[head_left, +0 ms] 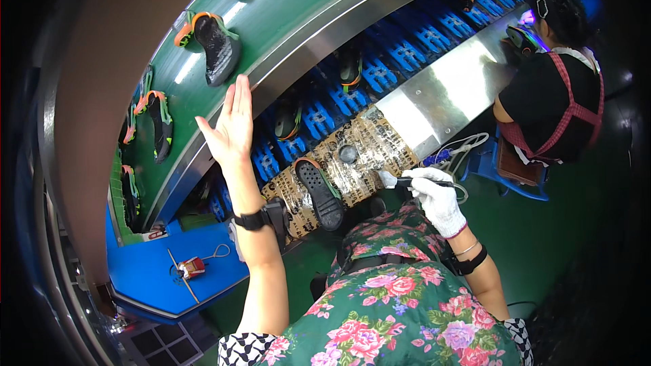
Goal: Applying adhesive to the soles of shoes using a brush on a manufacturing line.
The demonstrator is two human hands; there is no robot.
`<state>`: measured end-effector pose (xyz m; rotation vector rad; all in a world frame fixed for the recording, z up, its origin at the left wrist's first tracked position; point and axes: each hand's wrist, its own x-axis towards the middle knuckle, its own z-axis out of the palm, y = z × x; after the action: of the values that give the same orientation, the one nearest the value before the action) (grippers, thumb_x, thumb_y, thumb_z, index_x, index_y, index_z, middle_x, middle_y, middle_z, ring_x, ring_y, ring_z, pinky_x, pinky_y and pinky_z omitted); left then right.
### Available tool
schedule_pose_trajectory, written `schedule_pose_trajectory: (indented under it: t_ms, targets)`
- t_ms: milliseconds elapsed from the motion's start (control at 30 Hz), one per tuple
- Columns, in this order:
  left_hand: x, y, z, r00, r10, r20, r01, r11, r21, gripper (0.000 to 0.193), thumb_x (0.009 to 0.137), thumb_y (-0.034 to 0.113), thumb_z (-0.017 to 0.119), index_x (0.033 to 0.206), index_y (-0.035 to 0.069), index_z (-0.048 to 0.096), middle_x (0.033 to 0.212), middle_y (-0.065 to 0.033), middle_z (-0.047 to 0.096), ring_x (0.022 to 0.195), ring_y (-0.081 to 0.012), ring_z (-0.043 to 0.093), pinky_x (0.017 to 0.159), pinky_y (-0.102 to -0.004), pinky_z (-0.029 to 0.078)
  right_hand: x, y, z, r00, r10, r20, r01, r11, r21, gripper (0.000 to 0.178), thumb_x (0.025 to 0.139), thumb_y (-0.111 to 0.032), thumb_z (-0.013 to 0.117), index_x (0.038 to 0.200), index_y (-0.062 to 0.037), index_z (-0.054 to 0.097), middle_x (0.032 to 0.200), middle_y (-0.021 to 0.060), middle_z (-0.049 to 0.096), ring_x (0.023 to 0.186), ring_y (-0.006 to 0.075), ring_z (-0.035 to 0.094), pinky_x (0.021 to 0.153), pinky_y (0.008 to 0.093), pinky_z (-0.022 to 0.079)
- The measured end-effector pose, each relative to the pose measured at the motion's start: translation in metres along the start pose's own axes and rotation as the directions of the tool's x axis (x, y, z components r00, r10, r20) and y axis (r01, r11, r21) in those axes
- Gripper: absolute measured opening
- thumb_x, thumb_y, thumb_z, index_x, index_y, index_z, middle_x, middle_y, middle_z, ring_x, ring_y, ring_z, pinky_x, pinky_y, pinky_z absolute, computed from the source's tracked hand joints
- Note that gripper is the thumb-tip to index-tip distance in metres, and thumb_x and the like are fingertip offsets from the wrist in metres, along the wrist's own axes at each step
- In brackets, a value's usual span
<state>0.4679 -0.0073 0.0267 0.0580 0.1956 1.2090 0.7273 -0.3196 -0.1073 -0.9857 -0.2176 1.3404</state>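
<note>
Shoe sole point(320, 193), black with a studded tread and a green-orange rim, lies tread-up on the taped, printed cardboard pad point(369, 146) at the near edge of the workstation, just left of the pad's middle. The worker's left hand point(230, 125) is raised above and left of the pad, bare, fingers straight and spread flat, holding nothing. The right hand point(437, 196), in a white glove, is closed around a thin dark brush or pen point(424, 181) at the pad's right end, its tip pointing toward the pad. Beyond the pad, similar soles ride blue racks point(397, 54) and a green conveyor belt point(285, 7). Another person in a red-strapped apron sits further along to the right. The sole looks light and flexible, likely rubbery; gripping it by the rim at mid-length would probably keep fingers off the tread.
</note>
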Motion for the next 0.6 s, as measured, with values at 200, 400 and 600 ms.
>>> schedule_pose_trajectory:
  t_ms: [200,400,600]
  targets:
    - [0.001,0.021,-0.013,0.783,0.517,0.347,-0.495,0.179,0.85,0.067,0.095,0.023,0.069,0.148,0.0,0.035,0.135,-0.0231,0.046,0.122,-0.0332,0.053,0.098,-0.0467,0.054,0.009,-0.001,0.0,1.0,-0.016,-0.024,0.017,0.998,0.066,0.023,0.085,-0.003,0.069,0.107,0.0019,0.073,0.085,0.0032,0.071,0.069,0.008,0.058,0.061,0.0203,0.044]
    - [0.073,0.035,0.007,0.668,0.436,0.602,-0.231,-0.648,0.726,0.119,0.071,0.037,0.092,0.16,0.012,0.016,0.15,-0.0273,0.038,0.115,-0.0277,0.059,0.086,-0.039,0.054,0.02,0.004,0.012,0.999,0.009,0.037,-0.007,0.998,-0.056,0.02,0.088,-0.005,0.069,0.106,0.0,0.074,0.086,0.0038,0.072,0.066,0.0066,0.058,0.057,0.0199,0.042]
    - [0.094,0.028,0.014,0.623,0.502,0.6,-0.026,-0.753,0.657,0.132,0.062,0.046,0.093,0.16,0.006,0.013,0.134,-0.0353,0.051,0.127,-0.0438,0.05,0.11,-0.049,0.037,0.024,0.003,0.017,0.999,0.043,0.024,-0.041,0.995,-0.091,0.019,0.086,-0.005,0.069,0.103,0.0032,0.073,0.087,0.0096,0.072,0.069,0.0119,0.063,0.059,0.0214,0.048]
